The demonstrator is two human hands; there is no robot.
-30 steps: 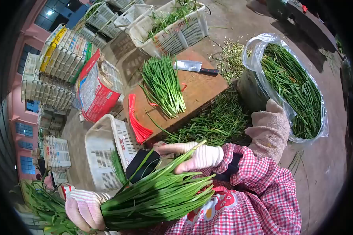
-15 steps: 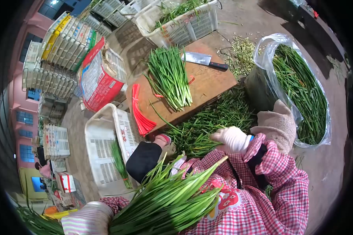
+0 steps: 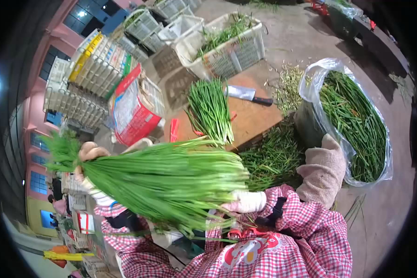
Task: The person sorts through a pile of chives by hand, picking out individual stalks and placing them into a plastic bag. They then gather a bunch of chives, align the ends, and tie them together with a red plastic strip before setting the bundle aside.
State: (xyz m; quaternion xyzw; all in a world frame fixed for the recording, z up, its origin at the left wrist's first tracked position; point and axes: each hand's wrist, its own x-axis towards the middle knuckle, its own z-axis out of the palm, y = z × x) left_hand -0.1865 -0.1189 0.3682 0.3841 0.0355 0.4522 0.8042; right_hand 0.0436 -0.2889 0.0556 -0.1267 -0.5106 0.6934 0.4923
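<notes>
My left hand, in a striped glove, grips a thick bunch of green chives near its leafy end and holds it raised and level in front of me. At the bunch's cut ends, my gloved right hand rests against the stalks. A second bunch of chives lies on the wooden chopping board, with a cleaver beside it. Red ties sit at the board's left edge.
A clear plastic bag of chives stands at the right. Loose chives lie heaped below the board. A white crate with greens sits behind, stacked crates and a red printed sack at the left.
My left hand has swung the bunch up from my lap to chest height, level. My right hand came back from the loose chives to the bunch's cut ends.
</notes>
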